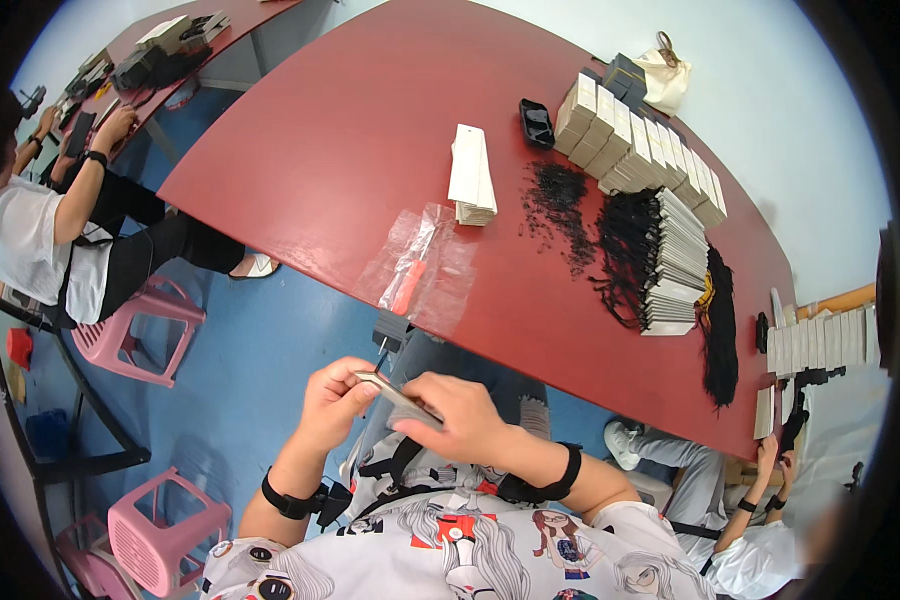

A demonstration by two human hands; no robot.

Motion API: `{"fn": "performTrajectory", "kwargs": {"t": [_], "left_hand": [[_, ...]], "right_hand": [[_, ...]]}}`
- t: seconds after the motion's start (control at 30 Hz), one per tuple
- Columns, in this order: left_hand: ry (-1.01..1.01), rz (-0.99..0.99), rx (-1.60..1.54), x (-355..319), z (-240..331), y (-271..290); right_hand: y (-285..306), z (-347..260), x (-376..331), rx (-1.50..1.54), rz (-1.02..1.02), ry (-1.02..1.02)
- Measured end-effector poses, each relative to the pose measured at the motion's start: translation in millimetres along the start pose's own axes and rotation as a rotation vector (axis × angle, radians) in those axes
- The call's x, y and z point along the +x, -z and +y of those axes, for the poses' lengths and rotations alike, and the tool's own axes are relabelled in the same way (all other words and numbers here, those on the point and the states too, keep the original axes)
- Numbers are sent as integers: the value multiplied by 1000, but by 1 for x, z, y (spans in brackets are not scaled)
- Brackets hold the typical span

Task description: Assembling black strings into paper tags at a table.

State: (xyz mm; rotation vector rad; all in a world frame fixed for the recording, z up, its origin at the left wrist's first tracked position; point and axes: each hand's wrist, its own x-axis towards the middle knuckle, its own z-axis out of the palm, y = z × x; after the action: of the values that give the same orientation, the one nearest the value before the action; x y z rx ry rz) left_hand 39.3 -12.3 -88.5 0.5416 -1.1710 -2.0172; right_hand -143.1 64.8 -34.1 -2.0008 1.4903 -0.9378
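My left hand [330,402] pinches one end of a thin stack of pale cards [398,397], held in front of my body just off the table's near edge. My right hand [458,418] is closed on the other end of the same stack, fingers over its side. The cards are tilted and seen nearly edge-on, so their faces are mostly hidden. On the table beyond my hands lie clear plastic bags [440,262] with a red strip [407,287] among them. Behind these is a pile of white tags [472,178], slightly fanned.
The red table [340,150] also bears a long row of tags [673,265] with black cords [625,240], scattered small black pieces [558,200], a black tray [536,123] and stacked card bundles [620,140]. Co-workers sit left and right; pink stools [160,530] stand at left.
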Motion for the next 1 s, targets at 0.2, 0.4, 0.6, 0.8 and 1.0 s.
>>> {"fn": "performTrajectory", "kwargs": {"t": [0.2,0.4,0.6,0.8,1.0], "left_hand": [[-138,-211,196,25,39,-51],[-222,-337,560,41,52,-90],[-345,-337,918,48,60,-116],[-447,-304,1077,49,59,-126],[-556,-332,1046,53,54,-141]], "right_hand": [[54,-7,0,1062,65,-305],[72,-14,-6,1093,214,-343],[83,-11,-20,921,315,-348],[92,-5,-33,1108,382,-316],[102,1,-40,1566,413,-180]]}}
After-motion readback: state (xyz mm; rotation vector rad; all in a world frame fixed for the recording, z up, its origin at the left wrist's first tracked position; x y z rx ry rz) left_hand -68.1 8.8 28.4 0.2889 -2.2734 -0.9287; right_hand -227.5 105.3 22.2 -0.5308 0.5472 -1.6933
